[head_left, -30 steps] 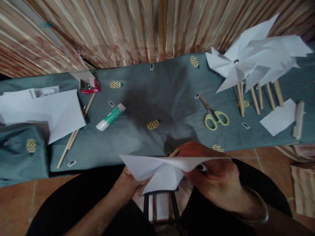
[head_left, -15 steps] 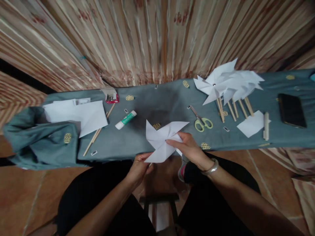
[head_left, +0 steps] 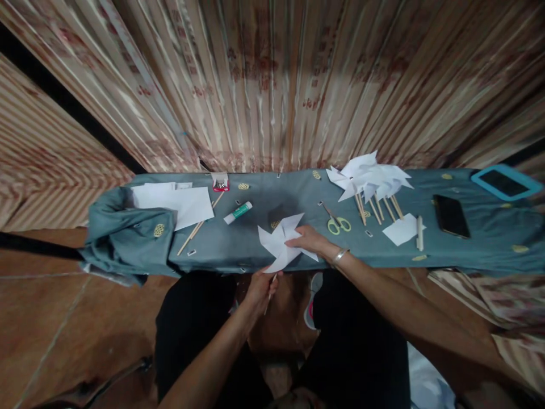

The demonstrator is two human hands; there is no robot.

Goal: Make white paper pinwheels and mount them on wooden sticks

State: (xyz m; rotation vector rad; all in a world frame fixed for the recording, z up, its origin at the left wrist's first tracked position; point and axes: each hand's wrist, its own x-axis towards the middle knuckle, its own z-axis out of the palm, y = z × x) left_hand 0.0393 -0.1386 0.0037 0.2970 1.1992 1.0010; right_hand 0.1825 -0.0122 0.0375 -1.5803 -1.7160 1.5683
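Note:
A white paper pinwheel point(head_left: 279, 243) is held between my two hands above the table's front edge. My left hand point(head_left: 259, 289) is closed around its thin wooden stick point(head_left: 269, 301), just below the lowest blade. With the thumb on top near the centre, my right hand point(head_left: 310, 240) pinches the paper from the right; its other fingers are partly hidden under the blades. Green-handled scissors point(head_left: 338, 224) lie right of the pinwheel. A glue stick point(head_left: 238, 212) with a green label rests to its left.
Several finished pinwheels point(head_left: 366, 173) lie stacked at the back right. Beside them are a paper piece point(head_left: 400, 230), a white marker-like stick point(head_left: 419, 233), a phone point(head_left: 451, 216) and a blue-framed tablet point(head_left: 506, 182). At left are paper sheets point(head_left: 193, 205), wooden sticks point(head_left: 198, 227) and a small red box point(head_left: 221, 183) of metal pins.
The view has shifted, bringing the blue-framed tablet fully in. The pinwheel has turned somewhat, and more of its stick shows below my left hand. Both hands keep hold of it.

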